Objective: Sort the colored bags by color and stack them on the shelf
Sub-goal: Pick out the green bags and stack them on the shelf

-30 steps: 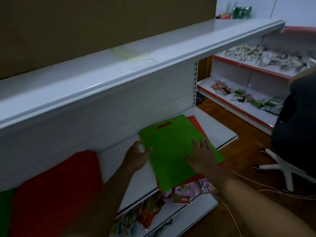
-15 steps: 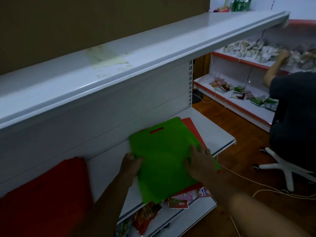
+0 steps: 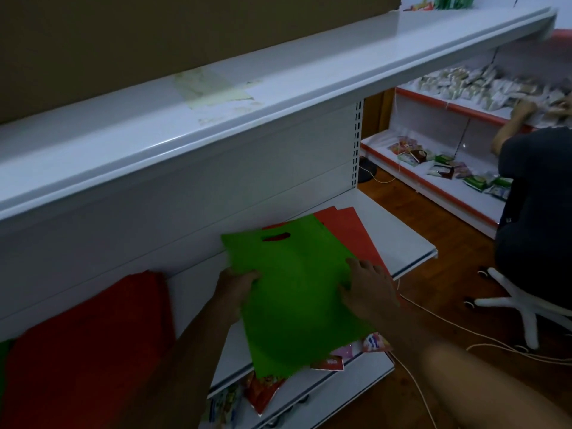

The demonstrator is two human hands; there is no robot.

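Note:
A flat green bag [image 3: 294, 292] with a cut-out handle lies tilted on the white shelf [image 3: 402, 243], its lower end hanging past the front edge. My left hand [image 3: 236, 284] grips its left edge. My right hand [image 3: 365, 289] rests on its right side with fingers spread. Red bags [image 3: 349, 230] show from under the green one at its upper right. A pile of red bags [image 3: 93, 342] lies on the shelf at the left, with a strip of green [image 3: 3, 366] at the frame's left edge.
A long white upper shelf [image 3: 278, 97] overhangs the work area. Snack packets [image 3: 263, 388] lie on the lower shelf below. At right, another person [image 3: 535, 196] sits on a white swivel stool [image 3: 526, 308] by a shelf of packets. A cable [image 3: 433, 317] crosses the wooden floor.
The green bag has slid left and toward me off the red bags, uncovering more red at its upper right. My left hand went from touching its edge to gripping it.

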